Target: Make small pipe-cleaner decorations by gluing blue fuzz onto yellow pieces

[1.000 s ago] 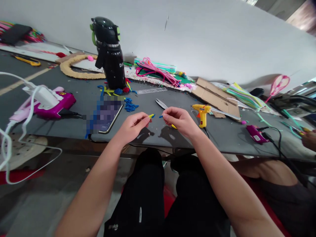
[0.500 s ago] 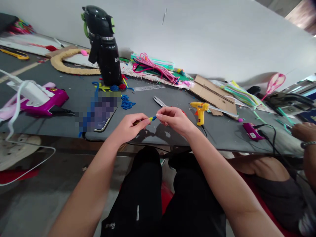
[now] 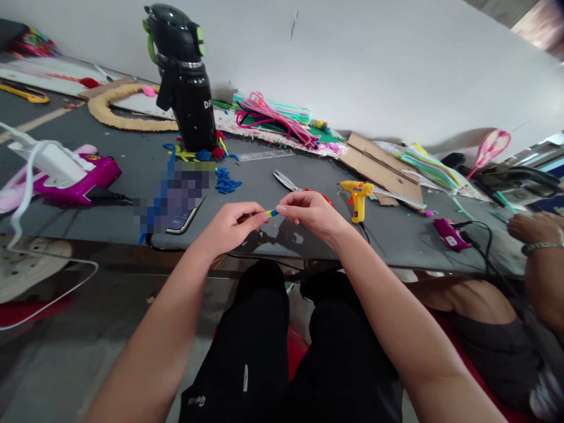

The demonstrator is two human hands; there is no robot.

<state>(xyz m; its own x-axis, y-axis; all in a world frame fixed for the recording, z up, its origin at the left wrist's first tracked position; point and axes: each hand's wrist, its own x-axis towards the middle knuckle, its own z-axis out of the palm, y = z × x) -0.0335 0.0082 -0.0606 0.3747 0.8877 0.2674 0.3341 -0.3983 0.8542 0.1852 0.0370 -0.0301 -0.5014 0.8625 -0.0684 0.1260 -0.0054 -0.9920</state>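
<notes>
Between my two hands, just above the table's front edge, is a short yellow-and-blue piece [image 3: 271, 214] that looks like pipe cleaner. My left hand [image 3: 240, 226] pinches its yellow end between thumb and forefinger. At the blue end, the fingertips of my right hand [image 3: 308, 214] are closed on it. Scissors [image 3: 287, 181] with red handles lie right behind my right hand, which partly covers them. Small blue curled pieces [image 3: 228, 181] are heaped beyond my left hand, beside a phone [image 3: 187, 202] that is partly blurred out. A yellow glue gun [image 3: 356, 200] stands to the right.
A black bottle [image 3: 187, 88] stands at the back left. Pink and green pipe cleaners [image 3: 275, 120] and folded cardboard [image 3: 383, 167] line the wall. Purple power adapters [image 3: 101, 176] with cables sit at left and right. A co-worker's hand [image 3: 535, 229] is at the right edge.
My hands keep nearly the same pinch on the piece, with only a slight shift of the fingers. The co-worker's hand at the right has moved a little to the left.
</notes>
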